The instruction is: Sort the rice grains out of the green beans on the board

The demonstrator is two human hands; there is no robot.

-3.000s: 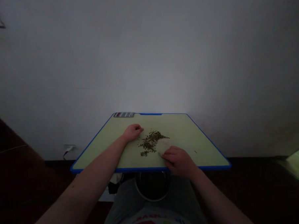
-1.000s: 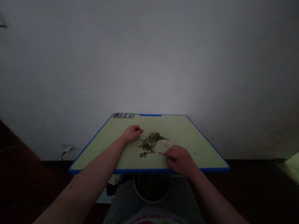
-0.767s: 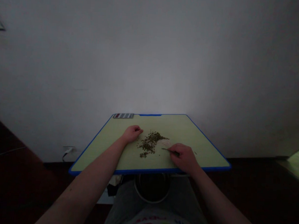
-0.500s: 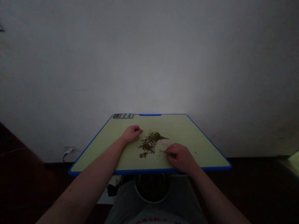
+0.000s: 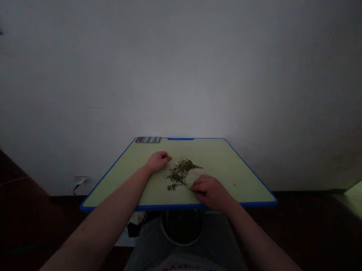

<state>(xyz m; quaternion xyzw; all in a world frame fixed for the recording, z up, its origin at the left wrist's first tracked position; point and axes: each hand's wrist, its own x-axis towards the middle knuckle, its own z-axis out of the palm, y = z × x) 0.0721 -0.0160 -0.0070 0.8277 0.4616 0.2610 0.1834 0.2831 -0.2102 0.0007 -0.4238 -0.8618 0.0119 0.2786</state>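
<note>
A small pale green table [image 5: 216, 157] with a blue rim stands in front of me. A pile of small dark green grains [image 5: 179, 172] lies on its middle, with a patch of whitish grains [image 5: 193, 176] at its right side. My left hand [image 5: 158, 161] rests on the table left of the pile, fingers curled into a loose fist. My right hand [image 5: 210, 190] lies at the near right of the pile, fingers pinched together at the whitish patch. What it pinches is hidden.
A small striped flat object [image 5: 148, 139] lies at the table's far left corner. A round white-rimmed bowl [image 5: 181, 229] sits below the table's near edge, over my lap. A plain wall rises behind the table. A single dark speck [image 5: 234, 185] lies right of my hand.
My right hand held a thin stick-like tool pointing at the pile; now it has shifted left onto the whitish patch and the tool no longer shows. The left hand stayed put.
</note>
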